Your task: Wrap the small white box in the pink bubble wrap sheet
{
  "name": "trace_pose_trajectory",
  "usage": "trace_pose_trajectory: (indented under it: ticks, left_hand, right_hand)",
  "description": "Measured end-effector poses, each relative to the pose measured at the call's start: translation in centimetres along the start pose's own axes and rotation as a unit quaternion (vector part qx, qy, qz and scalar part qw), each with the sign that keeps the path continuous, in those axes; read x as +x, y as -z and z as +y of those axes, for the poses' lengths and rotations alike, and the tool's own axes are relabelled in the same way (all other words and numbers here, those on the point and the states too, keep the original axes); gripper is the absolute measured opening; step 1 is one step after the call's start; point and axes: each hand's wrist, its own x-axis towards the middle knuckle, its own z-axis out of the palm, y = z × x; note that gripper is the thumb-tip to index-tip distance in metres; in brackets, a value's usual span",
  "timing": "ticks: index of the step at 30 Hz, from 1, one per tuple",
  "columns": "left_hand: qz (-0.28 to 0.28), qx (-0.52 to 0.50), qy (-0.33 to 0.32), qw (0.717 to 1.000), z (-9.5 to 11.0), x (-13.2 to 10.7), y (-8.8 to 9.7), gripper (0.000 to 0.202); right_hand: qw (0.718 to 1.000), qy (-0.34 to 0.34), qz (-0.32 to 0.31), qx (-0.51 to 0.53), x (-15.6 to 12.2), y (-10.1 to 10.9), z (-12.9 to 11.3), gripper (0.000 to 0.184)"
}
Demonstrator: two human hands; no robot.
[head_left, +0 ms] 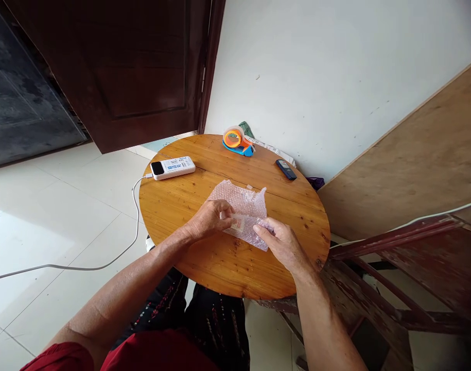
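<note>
A sheet of pinkish clear bubble wrap (pixel 241 198) lies on the round wooden table (pixel 220 273), its near part folded over a small pale item (pixel 238 223) with reddish marks. Through the plastic the item's kind cannot be made out. My left hand (pixel 212 219) pinches the fold at its left end, thumb in front and fingers curled behind. At the right end, my right hand (pixel 283 245) grips the bubble wrap between thumb and fingers. The wrap's far part spreads loosely on the wood, its right corner sticking up.
An orange and blue tape dispenser (pixel 237 141) stands at the table's far edge. A dark handheld device (pixel 285 169) lies at the far right. On the left, a white power bank (pixel 173 168) has a cable (pixel 133 226) hanging to the floor. A wall and brown door (pixel 142 67) stand behind.
</note>
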Motion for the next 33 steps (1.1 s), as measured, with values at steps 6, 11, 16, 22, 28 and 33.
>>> trace_pose_trajectory:
  ticks: [6,11,16,22,28,33]
  left_hand:
    - [-0.030,0.008,0.026,0.999,-0.2,0.8,0.3,0.011]
    - [-0.059,0.000,0.034,0.998,-0.7,1.6,0.3,0.011]
    - [-0.065,0.012,0.028,0.997,-0.9,1.8,0.3,0.021]
    - [-0.073,0.029,0.027,0.997,-0.6,2.0,0.3,0.022]
    - [-0.052,0.044,0.036,0.997,-0.7,2.1,-0.1,0.019]
    - [-0.011,0.055,0.066,0.996,-1.1,1.0,2.0,0.027]
  right_hand:
    - [0.998,-0.033,0.033,0.039,-0.6,-0.6,0.3,0.040]
    - [0.994,-0.045,0.101,-0.024,-0.9,-2.1,0.6,0.030]
    - [0.966,0.015,0.185,-0.178,-2.2,-2.0,-0.6,0.014]
    - [0.926,0.224,0.184,-0.242,-3.8,-2.2,-6.0,0.022]
    - [0.933,0.211,0.069,-0.282,-1.4,-4.1,-6.4,0.027]
    - [0.931,0.199,0.023,-0.307,-0.8,-3.5,-6.1,0.024]
